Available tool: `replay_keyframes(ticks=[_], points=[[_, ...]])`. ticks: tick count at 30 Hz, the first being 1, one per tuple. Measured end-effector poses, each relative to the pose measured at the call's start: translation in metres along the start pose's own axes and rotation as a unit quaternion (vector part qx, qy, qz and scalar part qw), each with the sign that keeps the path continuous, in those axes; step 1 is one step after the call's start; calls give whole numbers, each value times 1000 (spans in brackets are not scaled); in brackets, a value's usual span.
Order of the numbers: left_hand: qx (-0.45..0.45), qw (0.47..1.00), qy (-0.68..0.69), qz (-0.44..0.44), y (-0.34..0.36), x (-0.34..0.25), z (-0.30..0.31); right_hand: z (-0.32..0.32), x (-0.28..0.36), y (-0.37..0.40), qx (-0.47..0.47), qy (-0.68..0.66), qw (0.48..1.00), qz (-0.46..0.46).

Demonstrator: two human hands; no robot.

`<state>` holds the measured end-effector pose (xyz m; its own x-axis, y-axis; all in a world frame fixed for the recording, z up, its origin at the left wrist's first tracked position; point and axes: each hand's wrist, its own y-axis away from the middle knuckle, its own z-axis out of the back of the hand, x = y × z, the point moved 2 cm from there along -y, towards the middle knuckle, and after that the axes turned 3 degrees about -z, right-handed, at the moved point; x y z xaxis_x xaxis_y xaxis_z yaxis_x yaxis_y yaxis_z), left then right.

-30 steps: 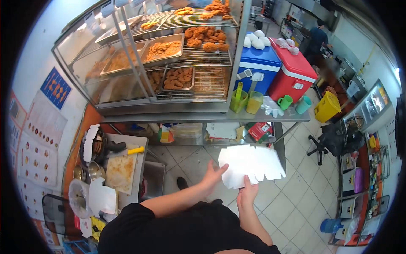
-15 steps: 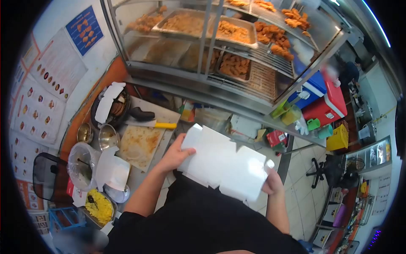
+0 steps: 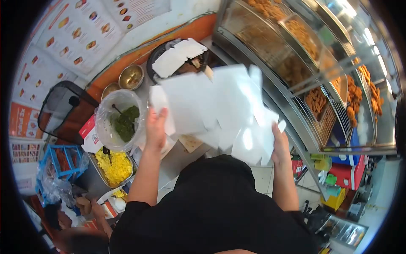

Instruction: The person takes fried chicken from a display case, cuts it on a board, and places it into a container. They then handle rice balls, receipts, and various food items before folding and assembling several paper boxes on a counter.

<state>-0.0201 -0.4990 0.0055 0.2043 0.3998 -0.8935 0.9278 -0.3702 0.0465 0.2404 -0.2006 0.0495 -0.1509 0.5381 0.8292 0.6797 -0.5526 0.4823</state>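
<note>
I hold a flat white cardboard box blank (image 3: 213, 110) up in front of me with both hands. My left hand (image 3: 155, 127) grips its left edge, thumb side against the card. My right hand (image 3: 279, 142) grips the lower right corner. The blank is spread wide and hides much of the counter behind it. It hangs above the work counter, between a bag-lined bowl of green leaves (image 3: 119, 120) on the left and the glass warming cabinet (image 3: 304, 63) on the right.
More white box blanks (image 3: 177, 57) lie on a dark round tray at the back. A metal tray of yellow rice (image 3: 113, 166), two small metal bowls (image 3: 130, 76), a black mesh basket (image 3: 63, 111) and a blue crate (image 3: 63, 163) sit left. Fried chicken fills the cabinet shelves.
My view has swung left and down toward the counter. The box blank has risen and opened wider between my hands, and now covers the cutting board area.
</note>
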Motion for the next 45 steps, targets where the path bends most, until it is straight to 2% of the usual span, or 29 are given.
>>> replay_keyframes(ticks=[2, 4, 6, 8, 10, 11, 12, 14, 15, 16, 17, 18, 19, 20, 21, 23, 24, 26, 27, 28, 30, 32, 33, 35, 40, 41, 42, 43, 45], points=[[-46, 997, 7, -62, -6, -41, 35, -30, 6, -59, 5, -62, 998, -24], [-63, 994, 3, -84, 3, -72, 68, -79, 6, -123, 87, -169, 981, -27], [-59, 993, -12, -105, 17, -94, 87, -134, -3, -187, 123, -189, 974, -31], [-74, 989, -36, -120, 33, -108, 92, -191, -18, -236, 114, -173, 977, -51], [-92, 985, -63, -131, 50, -111, 99, -231, -44, -276, 136, -115, 982, -65], [-105, 982, -102, -117, 57, -105, 105, -249, -37, -265, 112, 30, 981, -158], [-113, 978, -143, -98, 63, -99, 110, -266, -36, -259, -8, 140, 977, -162], [-84, 971, -208, -79, 77, -85, 108, -278, -32, -253, -95, 259, 959, 70], [-61, 961, -262, -61, 79, -77, 102, -276, -29, -243, -98, 256, 959, 71], [-57, 962, -259, -62, 76, -70, 95, -274, -24, -229, 33, 254, 953, 160], [-6, 955, -288, -76, 74, -61, 85, -272, -15, -204, 164, 250, 922, 244], [52, 945, -312, -88, 72, -52, 72, -273, 10, -147, 230, 341, 879, 244], [71, 947, -300, -85, 73, -42, 61, -269, 13, -116, 293, 394, 802, 341], [96, 955, -273, -61, 69, -33, 48, -268, 28, -81, 368, 473, 674, 432], [130, 959, -247, -41, 59, -24, 30, -255, 21, -67, 390, 460, 631, 487], [218, 954, -201, -53, 42, -14, -6, -230, 18, -48, 369, 601, 635, 315], [256, 950, -168, -57, 38, -13, -24, -210, 30, -44, 335, 605, 648, 318], [284, 936, -195, -72, 27, -13, -61, -173, 46, -44, 318, 559, 749, 160], [346, 897, -257, -103, 22, -8, -76, -150, 46, -43, 259, 520, 779, 236], [398, 850, -318, -136, 19, -3, -90, -127, 43, -36, 246, 517, 782, 247], [442, 826, -316, -152, 14, 14, -117, -90, 50, -20, 139, 473, 829, 263], [460, 807, -359, -87, 25, 27, -154, -55, 55, 6, 96, 489, 838, 220], [479, 793, -364, -101, 33, 38, -168, -36, 52, 17, 77, 478, 843, 236], [444, 862, -244, -39, 44, 62, -192, 2, 40, 38, -4, 454, 862, 226], [539, 794, -276, -59, 95, 70, -268, 85, 3, 98, -83, 287, 926, 232], [546, 743, -310, -232, 109, 68, -286, 98, -10, 113, -119, 231, 936, 238], [536, 667, -329, -399, 127, 68, -302, 110, -20, 126, -125, 230, 935, 239], [546, 684, -338, -347, 146, 72, -314, 125, -28, 140, -174, 202, 934, 237], [553, 669, -333, -368, 176, 93, -335, 155, -47, 167, -267, 155, 924, 226]])
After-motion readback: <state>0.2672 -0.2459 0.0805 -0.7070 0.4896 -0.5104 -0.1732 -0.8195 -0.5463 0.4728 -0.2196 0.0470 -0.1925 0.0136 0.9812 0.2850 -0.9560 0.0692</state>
